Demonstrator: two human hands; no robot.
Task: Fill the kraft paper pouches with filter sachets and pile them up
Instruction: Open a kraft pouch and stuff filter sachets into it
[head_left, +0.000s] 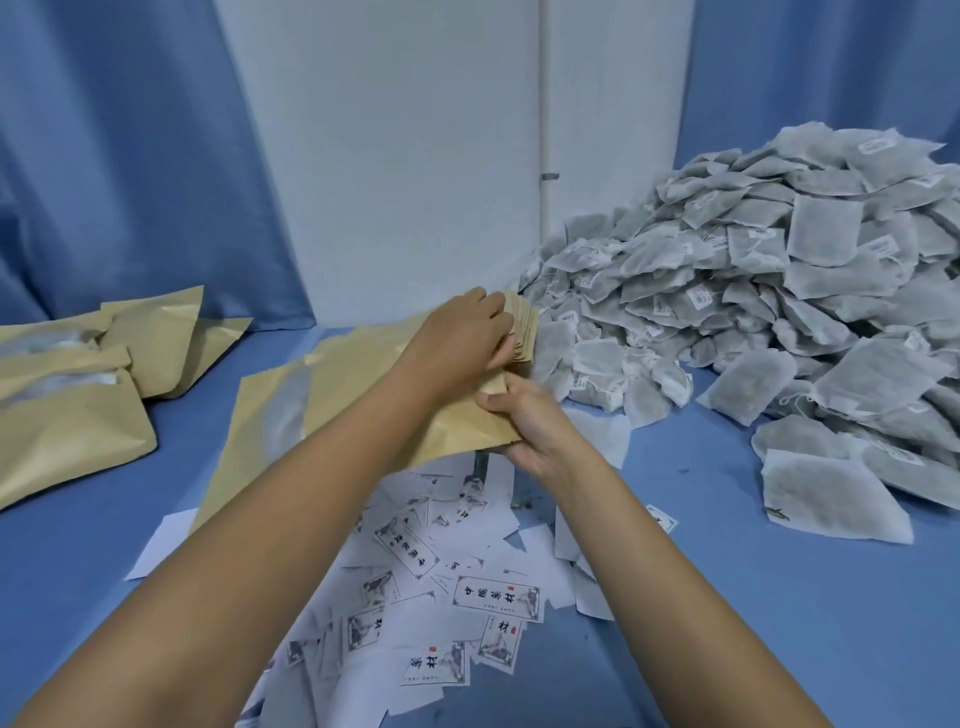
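Note:
A stack of empty kraft paper pouches (322, 395) lies in the middle of the blue table. My left hand (462, 338) rests on the stack's far end, its fingers curled over the fanned pouch edges. My right hand (524, 421) pinches the near right corner of a pouch between thumb and fingers. A big heap of grey-white filter sachets (769, 301) fills the right side. Filled kraft pouches (78, 384) are piled at the left.
Loose white printed labels (447, 587) lie scattered on the blue tablecloth (753, 613) near me, partly under my arms. A white wall panel (384, 156) and blue curtains (119, 156) close off the back.

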